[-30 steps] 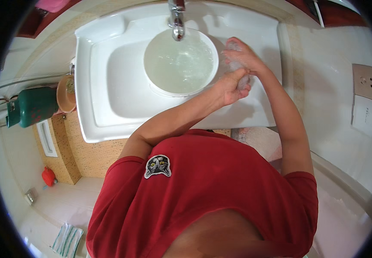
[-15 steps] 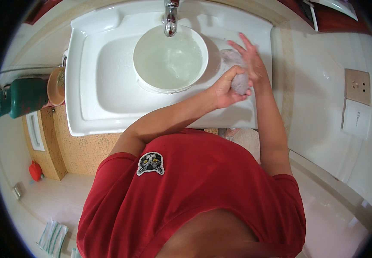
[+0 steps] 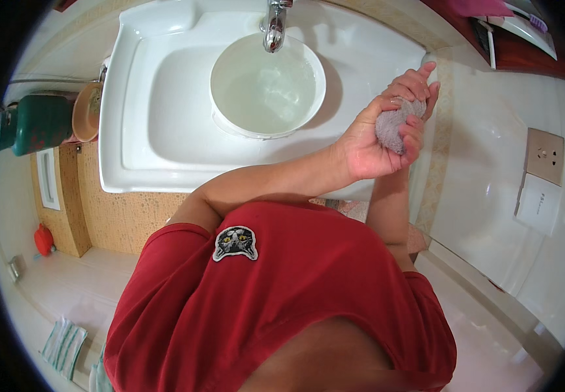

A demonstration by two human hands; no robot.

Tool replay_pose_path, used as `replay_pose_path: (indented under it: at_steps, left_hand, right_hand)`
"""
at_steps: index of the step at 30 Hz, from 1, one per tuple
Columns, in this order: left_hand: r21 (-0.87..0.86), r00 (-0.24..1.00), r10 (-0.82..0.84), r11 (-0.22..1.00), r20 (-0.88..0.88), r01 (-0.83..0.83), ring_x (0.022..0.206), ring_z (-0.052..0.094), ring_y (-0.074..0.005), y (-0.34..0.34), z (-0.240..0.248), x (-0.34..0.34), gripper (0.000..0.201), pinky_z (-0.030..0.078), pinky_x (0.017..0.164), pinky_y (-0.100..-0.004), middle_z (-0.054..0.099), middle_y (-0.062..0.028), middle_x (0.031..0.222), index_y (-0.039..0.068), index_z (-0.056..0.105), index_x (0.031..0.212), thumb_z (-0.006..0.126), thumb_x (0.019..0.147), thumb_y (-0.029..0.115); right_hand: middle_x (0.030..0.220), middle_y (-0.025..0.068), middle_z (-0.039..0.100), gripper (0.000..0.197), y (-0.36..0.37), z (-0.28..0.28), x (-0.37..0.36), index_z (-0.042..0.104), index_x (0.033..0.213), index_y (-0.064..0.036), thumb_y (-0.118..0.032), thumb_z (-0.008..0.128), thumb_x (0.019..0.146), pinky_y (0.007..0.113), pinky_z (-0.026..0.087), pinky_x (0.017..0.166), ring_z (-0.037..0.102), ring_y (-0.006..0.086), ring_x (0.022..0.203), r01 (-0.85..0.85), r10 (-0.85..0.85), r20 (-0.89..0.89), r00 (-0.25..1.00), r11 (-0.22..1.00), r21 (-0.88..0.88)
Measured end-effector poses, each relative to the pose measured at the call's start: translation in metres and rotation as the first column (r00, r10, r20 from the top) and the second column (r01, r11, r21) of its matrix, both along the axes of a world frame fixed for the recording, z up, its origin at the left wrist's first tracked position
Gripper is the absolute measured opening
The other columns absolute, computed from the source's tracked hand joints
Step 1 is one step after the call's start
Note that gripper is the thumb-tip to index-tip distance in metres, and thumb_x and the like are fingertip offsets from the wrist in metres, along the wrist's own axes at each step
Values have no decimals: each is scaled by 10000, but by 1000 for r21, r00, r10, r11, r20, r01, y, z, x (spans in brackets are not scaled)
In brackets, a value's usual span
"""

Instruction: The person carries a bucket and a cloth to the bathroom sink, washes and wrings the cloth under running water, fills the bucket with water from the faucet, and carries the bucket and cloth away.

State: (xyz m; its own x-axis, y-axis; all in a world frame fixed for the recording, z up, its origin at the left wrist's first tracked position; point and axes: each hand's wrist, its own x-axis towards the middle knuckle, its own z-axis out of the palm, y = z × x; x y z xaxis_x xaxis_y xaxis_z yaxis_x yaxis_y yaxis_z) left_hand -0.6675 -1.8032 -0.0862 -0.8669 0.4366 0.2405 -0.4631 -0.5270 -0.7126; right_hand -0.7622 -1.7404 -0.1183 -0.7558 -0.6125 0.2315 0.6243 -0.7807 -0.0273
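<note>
A bunched grey-purple washcloth (image 3: 391,128) is squeezed between my hands over the right end of the white sink. My left hand (image 3: 363,145) wraps round its lower part, fingers curled over the front. Pressed against the upper end of the cloth is my right hand (image 3: 415,85), its fingers bent over it and the tip of one pointing away. My left wrist partly hides the right forearm. Left of the hands, a round white bucket (image 3: 219,112) of slightly cloudy water stands in the sink basin, beneath the chrome faucet (image 3: 274,34).
The white sink (image 3: 114,140) has a raised rim. A green plastic container (image 3: 42,125) and an orange bowl (image 3: 86,112) are at the left. On the right wall is a socket (image 3: 546,155); a dark red shelf (image 3: 524,55) holds a purple toothbrush (image 3: 538,23).
Both hands have moved to the right with the washcloth. The right hand, spread beside it before, has closed on the cloth together with the left. The view has shifted slightly.
</note>
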Motion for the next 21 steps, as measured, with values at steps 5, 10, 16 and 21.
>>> replay_pose_path:
  at_steps: [5, 10, 16, 21]
  left_hand:
    - [-366, 999, -8, 931, -47, -10, 583, 420, -103, -6, -19, 2, 217, 336, 448, -219, 477, -15, 745, 69, 459, 898, 608, 783, 176]
    - [-799, 1000, 9, 601, 22, 12, 518, 395, -93, -6, -31, 6, 182, 266, 375, -213, 467, -19, 695, 91, 453, 877, 597, 800, 171]
    - [-987, 985, 118, 109, 129, 117, 471, 396, -83, 8, -70, 2, 188, 239, 369, -217, 475, -20, 670, 111, 471, 870, 609, 768, 187]
    - [-921, 955, 248, -308, 163, 237, 435, 490, -139, 20, -133, -13, 354, 359, 354, -277, 553, -88, 655, 14, 492, 957, 671, 715, 201]
  right_hand:
    - [670, -27, 372, 323, 2, 31, -10, 473, 1167, -69, -271, 526, 921, 244, 392, 510, 388, 80, 580, 60, 60, -163, 985, 764, 643]
    - [630, -12, 381, 262, -9, 35, -13, 481, 1095, -24, -209, 514, 912, 244, 382, 448, 394, 93, 490, 148, 431, -311, 847, 371, 917]
    - [602, 1, 394, 194, -16, -6, -13, 486, 1061, -42, -164, 472, 912, 249, 369, 427, 398, 91, 481, 211, 562, -255, 787, 144, 967]
    - [618, 63, 509, 154, -26, -63, -13, 526, 1010, -63, -163, 471, 906, 318, 441, 469, 510, 176, 499, 503, 700, -322, 638, -62, 862]
